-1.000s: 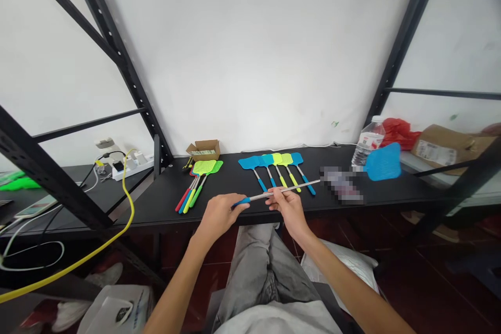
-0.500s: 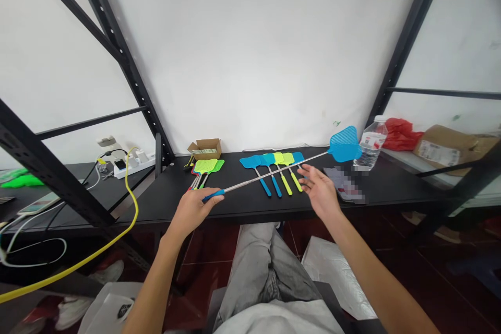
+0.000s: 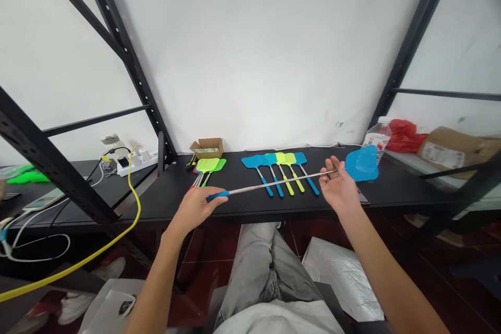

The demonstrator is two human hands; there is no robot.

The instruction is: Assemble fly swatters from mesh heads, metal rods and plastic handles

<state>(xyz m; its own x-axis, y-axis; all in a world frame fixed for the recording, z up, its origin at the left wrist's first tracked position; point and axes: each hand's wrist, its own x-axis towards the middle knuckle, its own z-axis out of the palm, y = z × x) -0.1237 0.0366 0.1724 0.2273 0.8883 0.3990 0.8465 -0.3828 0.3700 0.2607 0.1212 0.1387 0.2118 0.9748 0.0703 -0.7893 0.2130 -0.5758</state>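
Observation:
A blue fly swatter [image 3: 362, 164] with a metal shaft is held level above the front of the black table. My left hand [image 3: 199, 207] is closed around its blue handle. Near the swatter's head, my right hand [image 3: 340, 188] has the shaft between thumb and fingers, palm turned up. Behind the shaft lies a row of several overlapping swatters, among them a blue swatter [image 3: 254, 160] and a yellow swatter [image 3: 290, 158], handles toward me. Beyond my left hand a stack of swatters has a yellow-green swatter [image 3: 207, 165] on top.
An open cardboard box [image 3: 209, 148] stands at the wall. A water bottle [image 3: 379, 135] is partly behind the swatter head, near a red bag [image 3: 406, 135] and a brown package [image 3: 450, 151]. Left are a power strip [image 3: 136, 163] and a yellow cable [image 3: 135, 203]. Black rack posts flank the table [image 3: 235, 207].
My right hand has moved right along the shaft and closed on it near the head. The swatter's head has dropped and shifted right. My left hand keeps the handle.

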